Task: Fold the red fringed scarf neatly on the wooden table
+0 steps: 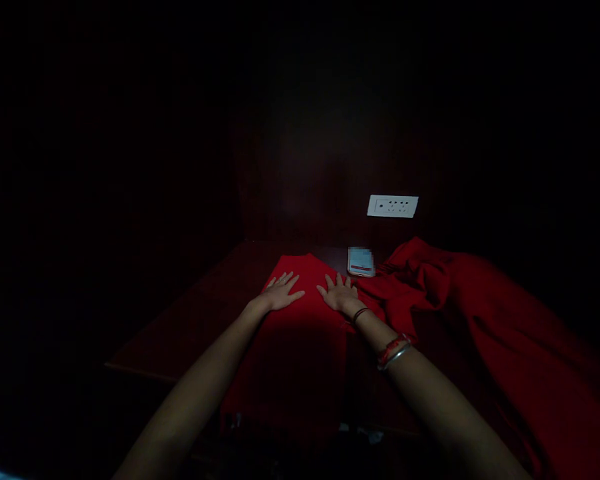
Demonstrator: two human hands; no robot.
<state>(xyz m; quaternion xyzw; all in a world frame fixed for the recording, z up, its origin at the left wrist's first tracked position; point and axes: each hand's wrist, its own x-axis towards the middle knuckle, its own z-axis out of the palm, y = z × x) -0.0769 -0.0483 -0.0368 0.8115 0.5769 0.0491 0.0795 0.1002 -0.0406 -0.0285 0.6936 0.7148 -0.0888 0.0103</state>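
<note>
A length of red cloth (305,333) lies flat down the middle of a dark table, its near part in shadow. My left hand (281,292) rests palm down on its left edge, fingers spread. On the right edge of the same cloth lies my right hand (339,293), also flat with fingers apart. To the right, a rumpled heap of red fabric (420,283) meets the flat piece beside my right hand. Whether the two are one piece I cannot tell. Bracelets (395,351) circle my right forearm.
A phone (361,262) with a lit screen lies on the table (205,300) beyond my right hand. A white socket panel (393,206) is set in the dark wall behind. More red fabric (520,347) trails toward the right front. The surroundings are very dark.
</note>
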